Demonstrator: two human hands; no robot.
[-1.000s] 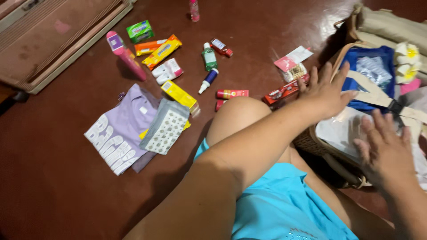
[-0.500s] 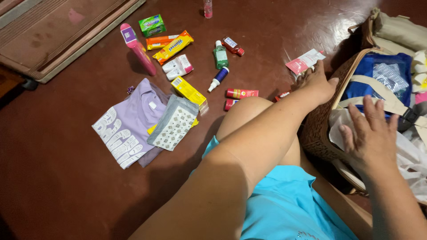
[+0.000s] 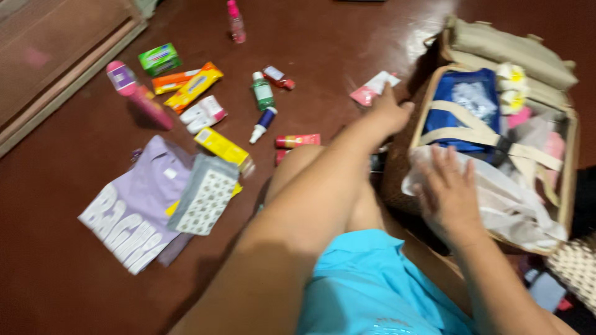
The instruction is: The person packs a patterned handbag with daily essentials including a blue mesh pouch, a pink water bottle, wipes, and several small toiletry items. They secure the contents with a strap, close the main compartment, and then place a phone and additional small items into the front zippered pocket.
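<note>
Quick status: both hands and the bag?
Left hand reaching by pink packet. Right hand flat on white plastic in woven bag. Nothing blocking.

2 hands (image 3: 390, 111), 1 woven bag (image 3: 397, 180)

Support surface: dark red-brown polished floor (image 3: 56, 267). Upper centre-left of frame holds scattered small toiletries: green box (image 3: 159, 58), orange tube (image 3: 194, 86), pink bottle (image 3: 139, 94), green-capped bottle (image 3: 262, 90), red tube (image 3: 297, 141). Folded lilac shirt (image 3: 133, 214) lies at left centre under a dotted grey pouch (image 3: 204, 195); woven basket (image 3: 397, 167) stands at right.
</note>
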